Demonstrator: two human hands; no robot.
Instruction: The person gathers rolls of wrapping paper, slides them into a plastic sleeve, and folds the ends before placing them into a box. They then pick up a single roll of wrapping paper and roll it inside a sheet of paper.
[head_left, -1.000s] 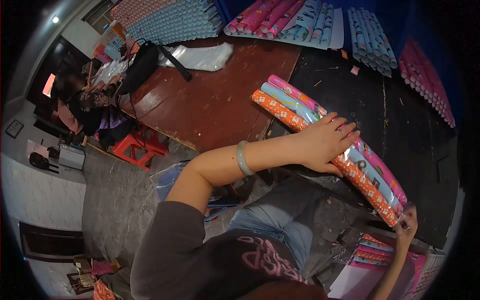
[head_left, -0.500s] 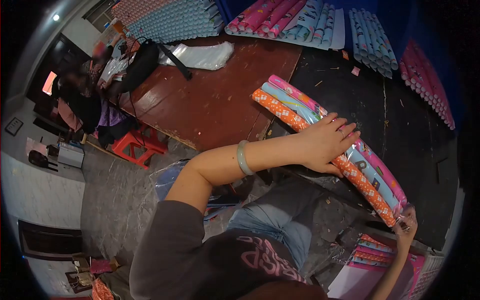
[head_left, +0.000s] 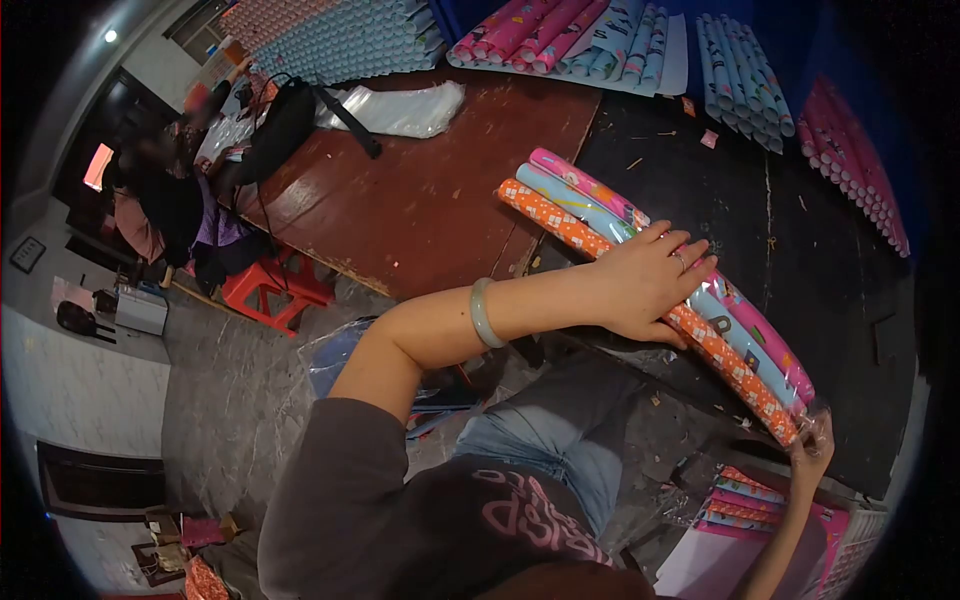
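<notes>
Three paper rolls, one orange [head_left: 735,367], one light blue [head_left: 748,342] and one pink [head_left: 765,330], lie side by side at a slant across the black table. Clear plastic film glints around them. Across their middle rests my left hand [head_left: 655,285], its fingers curved over the rolls and its thumb at the orange one. At the lower right end, my right hand [head_left: 812,446] is closed on the clear film by the roll ends.
Stacked rolls [head_left: 330,40] stand at the back, with more pink rolls [head_left: 855,165] at the far right. Clear bags [head_left: 405,108] and a black bag [head_left: 280,135] lie on the red-brown table [head_left: 430,210]. A person [head_left: 160,200] is beside a red stool [head_left: 275,290].
The upper ends of the rolls have shifted slightly to the left. Both hands stay in nearly the same places.
</notes>
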